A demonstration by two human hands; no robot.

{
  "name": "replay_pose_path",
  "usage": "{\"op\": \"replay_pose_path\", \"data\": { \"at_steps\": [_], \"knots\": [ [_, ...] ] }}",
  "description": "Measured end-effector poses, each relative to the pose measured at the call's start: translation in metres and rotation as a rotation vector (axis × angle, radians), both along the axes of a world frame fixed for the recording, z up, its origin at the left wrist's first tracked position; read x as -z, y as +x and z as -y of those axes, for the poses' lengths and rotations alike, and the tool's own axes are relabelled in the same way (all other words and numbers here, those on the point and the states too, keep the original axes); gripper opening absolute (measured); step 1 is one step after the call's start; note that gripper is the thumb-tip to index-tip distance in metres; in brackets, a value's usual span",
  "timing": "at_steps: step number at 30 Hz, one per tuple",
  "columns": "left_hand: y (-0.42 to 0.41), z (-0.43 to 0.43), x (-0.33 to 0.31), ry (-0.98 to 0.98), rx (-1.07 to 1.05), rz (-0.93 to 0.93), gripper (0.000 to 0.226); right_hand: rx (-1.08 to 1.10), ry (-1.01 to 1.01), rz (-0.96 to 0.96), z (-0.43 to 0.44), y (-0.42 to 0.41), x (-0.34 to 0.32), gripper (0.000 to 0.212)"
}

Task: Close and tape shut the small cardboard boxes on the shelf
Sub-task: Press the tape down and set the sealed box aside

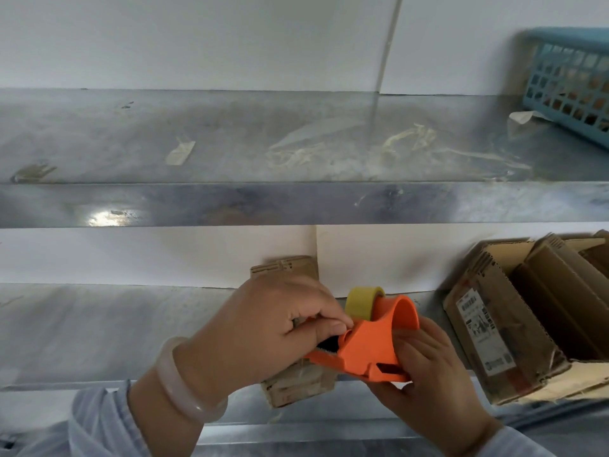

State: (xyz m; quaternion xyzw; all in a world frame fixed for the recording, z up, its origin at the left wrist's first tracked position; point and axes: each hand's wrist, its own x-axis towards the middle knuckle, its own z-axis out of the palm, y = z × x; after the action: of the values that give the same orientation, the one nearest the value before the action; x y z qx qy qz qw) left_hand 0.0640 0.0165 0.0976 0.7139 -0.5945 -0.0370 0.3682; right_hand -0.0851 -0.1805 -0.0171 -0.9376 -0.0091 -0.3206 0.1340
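Your left hand (263, 331) is pinching at the mouth of the orange dispenser (372, 344), lower centre, your right hand (431, 374) gripping its body; tugging crookedly risks the yellow tape (362, 300) sticking to itself.

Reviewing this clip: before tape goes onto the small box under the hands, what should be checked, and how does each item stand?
1. Right hand grips tape dispenser: ok.
2. Yellow tape roll seated in it: ok.
3. Left hand pinches at the dispenser's front; tape end freed: cannot tell.
4. Small box flaps closed: cannot tell, hands cover it.
5. Boxes at right closed: not ok, flaps stand open.
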Motion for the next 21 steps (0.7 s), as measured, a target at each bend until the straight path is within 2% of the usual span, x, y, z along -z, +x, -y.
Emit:
{"op": "replay_pose_path", "data": {
  "at_steps": [2, 8, 10, 14, 16, 19, 21],
  "knots": [
    [-0.002, 0.001, 0.001, -0.025, 0.029, -0.012, 0.017, 0.006, 0.004, -0.017, -0.003, 0.002, -0.002, 0.026],
    [-0.007, 0.005, -0.001, -0.062, 0.061, -0.054, 0.019, -0.037, 0.011, -0.006, -0.01, 0.007, -0.001, 0.038],
    [-0.007, 0.004, -0.006, -0.061, 0.076, 0.036, 0.019, -0.048, 0.055, 0.012, -0.009, 0.008, 0.001, 0.036],
    [-0.004, 0.004, -0.019, -0.08, 0.092, 0.402, 0.023, -0.074, 0.157, -0.025, -0.006, 0.01, 0.001, 0.039],
    [0.0, 0.005, -0.026, -0.104, 0.087, 0.528, 0.024, -0.083, 0.221, -0.04, -0.005, 0.011, -0.002, 0.042],
    [0.003, 0.008, -0.034, -0.129, 0.109, 0.578, 0.026, -0.091, 0.313, -0.01, -0.005, 0.013, -0.002, 0.047],
    [0.006, 0.009, -0.036, -0.17, 0.125, 0.518, 0.03, -0.093, 0.34, 0.026, -0.006, 0.014, -0.004, 0.049]
  ]
}}
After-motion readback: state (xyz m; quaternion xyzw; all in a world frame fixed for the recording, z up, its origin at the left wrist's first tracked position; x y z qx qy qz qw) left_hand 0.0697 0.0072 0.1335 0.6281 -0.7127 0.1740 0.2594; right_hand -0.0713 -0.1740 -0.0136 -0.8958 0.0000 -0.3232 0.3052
